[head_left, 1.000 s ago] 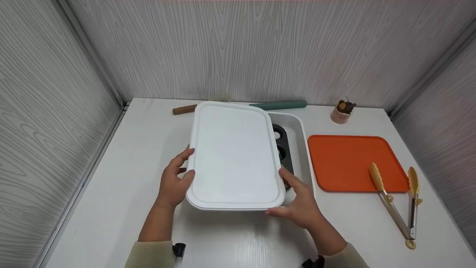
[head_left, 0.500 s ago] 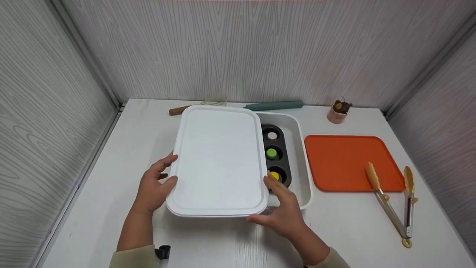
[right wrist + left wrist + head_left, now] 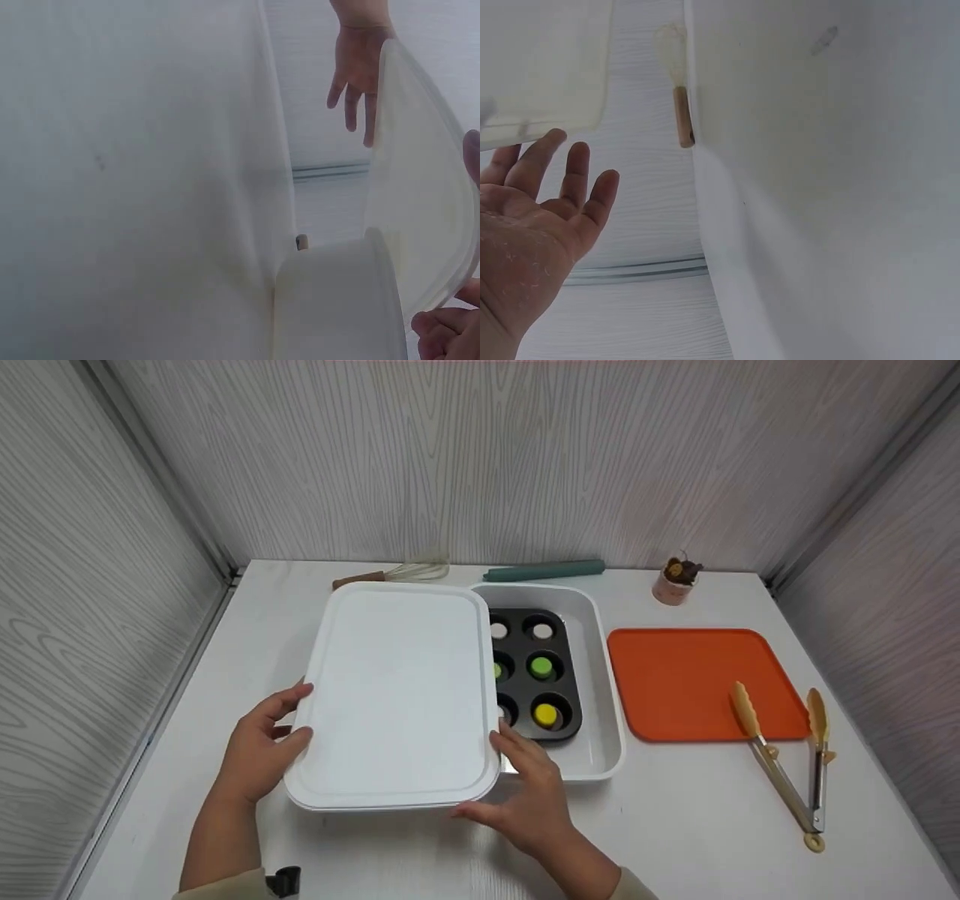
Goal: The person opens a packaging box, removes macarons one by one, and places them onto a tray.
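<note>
A: Grey wood-grain walls box in a white table [image 3: 697,817]. What are the hands doing?

B: Both are on a white lid [image 3: 397,690]. The left hand [image 3: 259,750] grips its left edge, thumb on top and fingers underneath; the left wrist view shows those fingers fairly straight below the lid, so it looks more like a cradle than a clamp. The right hand [image 3: 529,795] holds the near right corner, fingers curled against the rim.

A: Why one hand on each side?

B: My guess is that the lid is broad and flat, so holding opposite edges keeps it level.

A: And where is the lid?

B: Held above the table and shifted left of a white bin [image 3: 600,660], covering only its left part. The right part is open to view.

A: What is inside the bin?

B: A dark muffin pan [image 3: 559,671] lies flat on the bottom. Its cups hold small round pieces: white ones at the back, a green one [image 3: 541,666] in the middle, a yellow one [image 3: 545,713] nearest.

A: Anything farther out?

B: An orange tray [image 3: 690,679] just right of the bin, with tongs [image 3: 784,765] resting partly on its near right corner. Along the back wall lie a whisk [image 3: 390,574] and a green rolling pin [image 3: 544,571], with a small pot [image 3: 673,582] farther right.
</note>
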The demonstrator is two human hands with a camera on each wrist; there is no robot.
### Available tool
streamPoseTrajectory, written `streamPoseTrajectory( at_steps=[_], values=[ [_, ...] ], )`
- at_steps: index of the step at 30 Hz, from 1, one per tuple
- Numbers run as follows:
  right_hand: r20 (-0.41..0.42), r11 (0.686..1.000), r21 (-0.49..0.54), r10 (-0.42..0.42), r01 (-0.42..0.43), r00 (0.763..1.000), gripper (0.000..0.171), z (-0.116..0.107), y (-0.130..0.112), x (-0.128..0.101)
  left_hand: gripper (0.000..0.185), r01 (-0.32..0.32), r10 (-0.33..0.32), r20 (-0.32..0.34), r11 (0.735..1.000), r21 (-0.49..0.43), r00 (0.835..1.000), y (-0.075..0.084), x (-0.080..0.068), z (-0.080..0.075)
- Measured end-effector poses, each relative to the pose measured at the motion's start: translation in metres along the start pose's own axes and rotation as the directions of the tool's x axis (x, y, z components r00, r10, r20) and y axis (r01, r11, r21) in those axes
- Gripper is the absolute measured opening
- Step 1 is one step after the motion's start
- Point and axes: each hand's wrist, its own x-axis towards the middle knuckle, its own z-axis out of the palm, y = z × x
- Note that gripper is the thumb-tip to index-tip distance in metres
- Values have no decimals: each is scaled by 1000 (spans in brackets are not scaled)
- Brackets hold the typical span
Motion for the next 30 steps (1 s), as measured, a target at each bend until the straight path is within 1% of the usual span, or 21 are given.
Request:
streamPoseTrajectory(
  at_steps=[4, 8, 13, 16, 19, 23, 28, 30],
  values=[
    [-5, 1000, 5, 28, -28, 1000, 92, 6, -6, -4, 58, -6, 6, 8, 1000, 14, 1000, -6, -4, -5],
    [11, 999, 10, 33, -34, 999, 91, 15, -12, -8, 59, -12, 12, 9, 1000, 28, 1000, -11, -8, -14],
    [12, 999, -46, -17, 18, 1000, 89, 32, -21, -17, 60, 13, -13, -1, 996, 85, 1000, -16, -13, -29],
    [27, 997, -72, -40, 42, 999, 86, 39, -24, -22, 62, 26, -27, 3, 994, 102, 1000, -20, -15, -32],
    [52, 996, -81, -44, 49, 998, 82, 44, -27, -26, 63, 39, -39, 5, 995, 94, 999, -23, -16, -34],
    [95, 995, -74, -58, 65, 994, 77, 51, -32, -29, 63, 74, -74, -10, 994, 79, 997, -28, -19, -39],
    [151, 999, -31, -38, 43, 988, 71, 58, -35, -30, 62, 117, -117, 1, 992, 43, 993, -35, -20, -44],
    [170, 999, -18, -25, 28, 985, 69, 61, -35, -31, 61, 131, -131, 5, 990, 55, 991, -38, -21, -46]
  ],
)
